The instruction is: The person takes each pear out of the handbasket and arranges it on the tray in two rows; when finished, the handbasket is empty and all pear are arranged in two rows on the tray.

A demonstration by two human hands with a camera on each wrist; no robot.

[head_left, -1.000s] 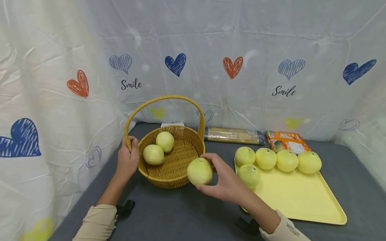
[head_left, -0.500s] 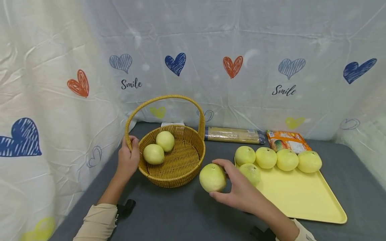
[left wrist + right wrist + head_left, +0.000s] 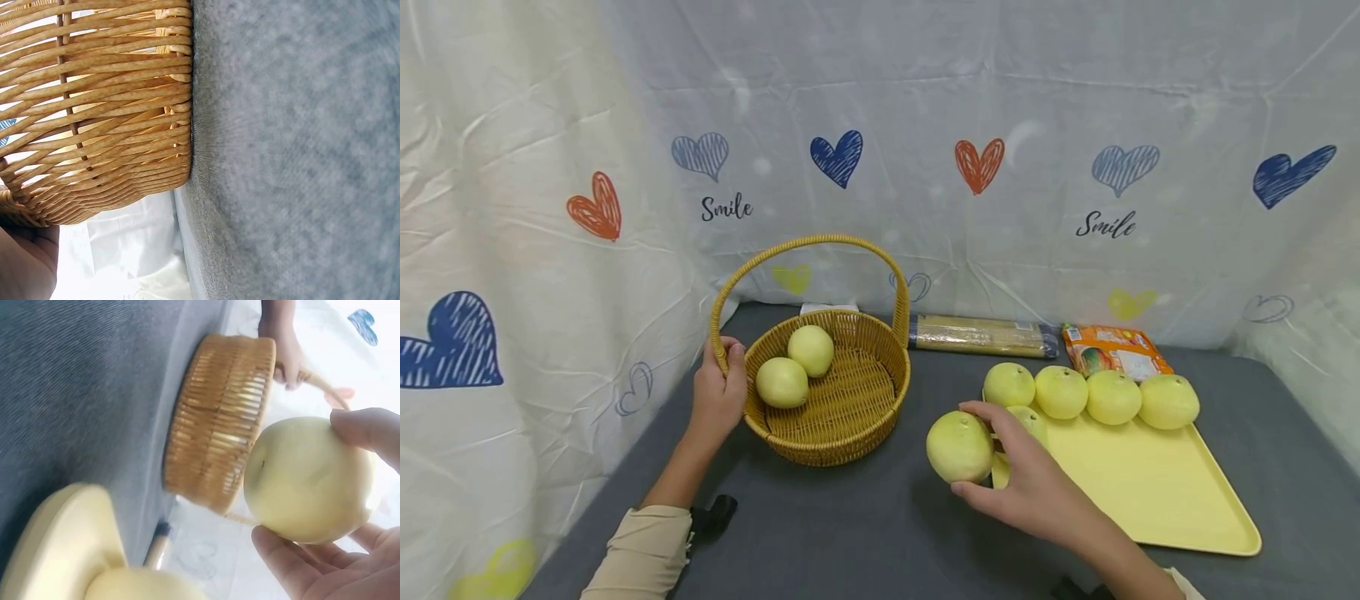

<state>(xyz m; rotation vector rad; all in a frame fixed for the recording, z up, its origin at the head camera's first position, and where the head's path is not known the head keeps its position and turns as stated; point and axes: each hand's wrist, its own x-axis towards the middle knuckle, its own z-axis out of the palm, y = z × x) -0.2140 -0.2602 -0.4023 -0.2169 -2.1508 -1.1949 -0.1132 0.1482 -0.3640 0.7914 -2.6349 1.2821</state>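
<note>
A woven basket [image 3: 831, 454] with a tall hoop handle stands on the left half of the table. Two pale yellow-green melons [image 3: 782, 383] lie inside it, against its left side. My left hand [image 3: 718, 396] grips the base of the handle at the left rim. Between basket and tray, my right hand [image 3: 1026, 471] holds another round melon [image 3: 306, 481], thumb on one side and fingers on the other. Several similar melons [image 3: 1061, 392] sit in a row along the back of the yellow tray [image 3: 1157, 492]; one more at its left is partly hidden by my right hand.
Behind the tray lies an orange snack packet [image 3: 1116, 352]. A long plastic-wrapped bundle [image 3: 985, 336] of thin sticks lies at the back of the dark grey tablecloth [image 3: 835, 533]. A white curtain [image 3: 925, 100] with printed hearts hangs along the back and left.
My right hand has moved right with the melon, from the basket's right rim to the tray's left edge. My left hand has stayed on the handle.
</note>
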